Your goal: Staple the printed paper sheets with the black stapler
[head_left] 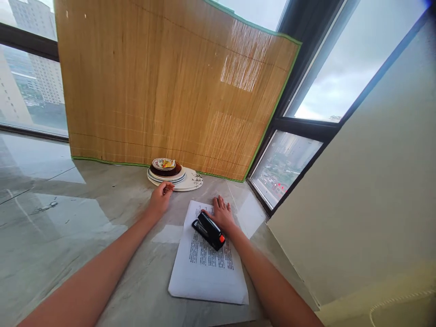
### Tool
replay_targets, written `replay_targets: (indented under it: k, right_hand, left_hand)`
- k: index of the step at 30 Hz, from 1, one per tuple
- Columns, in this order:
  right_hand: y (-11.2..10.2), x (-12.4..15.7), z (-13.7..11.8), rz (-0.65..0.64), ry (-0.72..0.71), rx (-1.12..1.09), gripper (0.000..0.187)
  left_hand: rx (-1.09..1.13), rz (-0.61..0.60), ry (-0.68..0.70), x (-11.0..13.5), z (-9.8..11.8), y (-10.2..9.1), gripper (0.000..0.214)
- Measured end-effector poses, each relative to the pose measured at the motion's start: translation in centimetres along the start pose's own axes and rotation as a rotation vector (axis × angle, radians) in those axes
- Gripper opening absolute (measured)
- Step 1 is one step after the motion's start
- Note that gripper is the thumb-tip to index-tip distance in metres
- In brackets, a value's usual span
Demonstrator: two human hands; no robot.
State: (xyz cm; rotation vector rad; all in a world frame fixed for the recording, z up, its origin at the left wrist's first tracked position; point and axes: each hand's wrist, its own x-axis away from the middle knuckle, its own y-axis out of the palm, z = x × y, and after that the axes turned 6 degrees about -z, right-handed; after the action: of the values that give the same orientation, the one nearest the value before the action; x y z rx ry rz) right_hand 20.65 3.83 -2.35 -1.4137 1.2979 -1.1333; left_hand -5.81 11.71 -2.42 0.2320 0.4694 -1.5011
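My left hand (161, 198) is at the near rim of a stack of plates, its fingers curled together on the edge of the white oval plate (191, 181) at the bottom. Above that plate sit several round white plates, a dark brown dish (177, 170) and a small patterned plate (155, 162) with something yellow and red on it. Fingers spread, my right hand (223, 213) lies flat at the upper right corner of a stack of printed paper (207, 284). A black stapler (210, 231) with an orange-red end rests slantwise on the paper, beside my right thumb.
The grey marble-like surface (68, 254) reflects the window light. Behind the plates stands a bamboo blind (163, 91) with green edging, against the windows. A pale wall (368, 204) slopes along the right side, and a cord (398, 299) hangs at the lower right.
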Motion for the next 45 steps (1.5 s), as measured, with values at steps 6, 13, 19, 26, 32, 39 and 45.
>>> replay_targets:
  k: [6, 13, 19, 26, 32, 39, 45]
  right_hand:
    - [1.8, -1.5, -8.6, 0.0, -0.258, -0.056, 0.093]
    - [3.3, -2.1, -17.1, 0.003, -0.435, -0.085, 0.074]
    - [2.0, 0.7, -11.8, -0.006, -0.39, -0.08, 0.063]
    - [0.9, 1.2, -5.3, 0.034, -0.28, -0.213, 0.058]
    - [-2.4, 4.0, -4.6, 0.22, -0.392, -0.619, 0.032]
    - [-2.1, 9.7, -4.8, -0.056, -0.667, -0.467, 0.057]
    - [-2.3, 7.6, -2.8, -0.078, -0.755, -0.515, 0.045]
  left_hand:
    - [-0.024, 0.025, 0.017, -0.1, 0.4, -0.4, 0.019]
    - [-0.087, 0.122, 0.053, -0.7, 1.6, -2.7, 0.016]
    - [-0.056, 0.103, 0.067, -0.9, 1.6, -2.9, 0.016]
    - [-0.288, -0.441, 0.21, 0.8, 2.3, -0.5, 0.017]
    - [-0.435, -0.985, 0.401, 2.3, 2.4, -0.2, 0.023]
    - [-0.583, -0.981, 0.412, 2.3, 1.4, -0.1, 0.038]
    - [-0.69, -0.953, 0.387, 2.6, 1.3, 0.8, 0.039]
